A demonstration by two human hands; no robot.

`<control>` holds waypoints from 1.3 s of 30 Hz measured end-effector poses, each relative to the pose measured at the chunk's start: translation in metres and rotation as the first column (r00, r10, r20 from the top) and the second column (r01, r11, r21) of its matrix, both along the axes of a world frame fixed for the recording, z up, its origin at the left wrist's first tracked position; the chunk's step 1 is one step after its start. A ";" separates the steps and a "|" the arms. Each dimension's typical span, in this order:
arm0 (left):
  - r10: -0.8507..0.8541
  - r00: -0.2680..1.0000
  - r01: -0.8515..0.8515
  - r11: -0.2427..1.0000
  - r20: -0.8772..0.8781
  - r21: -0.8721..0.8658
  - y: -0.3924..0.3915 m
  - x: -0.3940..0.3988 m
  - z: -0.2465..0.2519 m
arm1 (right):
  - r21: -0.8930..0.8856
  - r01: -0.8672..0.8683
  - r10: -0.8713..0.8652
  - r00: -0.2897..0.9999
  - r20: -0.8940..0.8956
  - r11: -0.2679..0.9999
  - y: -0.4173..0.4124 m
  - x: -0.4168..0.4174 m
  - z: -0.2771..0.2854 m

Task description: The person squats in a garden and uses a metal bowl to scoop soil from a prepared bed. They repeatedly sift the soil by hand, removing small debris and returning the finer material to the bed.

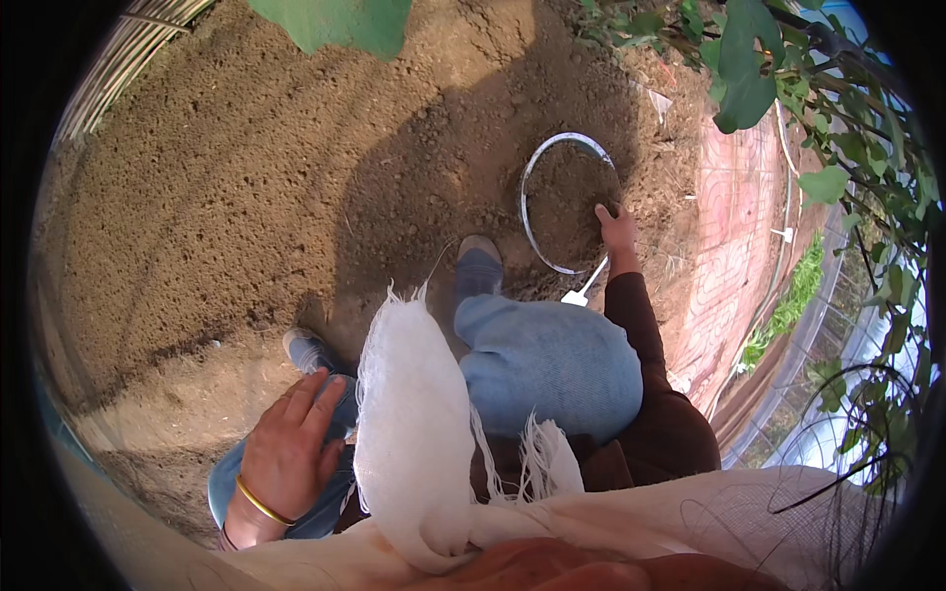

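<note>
My right hand (618,229) is at the right side of a round, white-rimmed basin (525,203), its thumb inside the rim and the other fingers mostly hidden. Dark brown soil (565,199) shows within the rim; how deep the vessel is cannot be seen. Just below it a small white tag on a strip (576,298) stands near my knee. On my left knee rests my left hand (292,436), palm down with fingers extended, holding nothing. A yellow bangle (260,504) circles that wrist.
Sieved-looking, pitted soil (222,199) spreads ahead and left. My shoes (479,270) press its near edge. A white fringed scarf (414,421) hangs between my knees. Reddish patterned paving (728,244) runs along the right, beneath leafy vines (850,148). A bundle of thin canes (126,63) lies top left.
</note>
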State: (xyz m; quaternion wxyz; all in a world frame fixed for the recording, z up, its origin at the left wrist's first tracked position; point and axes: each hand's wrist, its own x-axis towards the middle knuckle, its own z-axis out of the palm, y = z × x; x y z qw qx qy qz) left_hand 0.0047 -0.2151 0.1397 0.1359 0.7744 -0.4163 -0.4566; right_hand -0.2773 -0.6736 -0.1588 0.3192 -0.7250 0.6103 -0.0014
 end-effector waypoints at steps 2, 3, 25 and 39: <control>-0.010 0.999 0.009 0.999 -0.039 -0.034 -0.001 0.004 -0.002 | -0.088 -0.108 0.097 0.988 -0.121 0.990 0.003 -0.020 -0.014; -0.024 0.998 0.021 0.999 -0.057 -0.048 0.000 0.006 -0.005 | -0.123 -0.163 0.139 0.973 -0.185 0.979 0.005 -0.031 -0.023; -0.079 0.994 0.074 0.995 -0.071 -0.070 0.004 0.004 -0.015 | -0.078 -0.281 0.242 0.913 -0.328 0.956 0.059 0.010 -0.020; -0.049 0.997 0.045 0.997 -0.067 -0.058 0.008 0.002 -0.022 | -0.223 -0.163 0.207 0.959 0.192 0.961 -0.007 -0.014 -0.019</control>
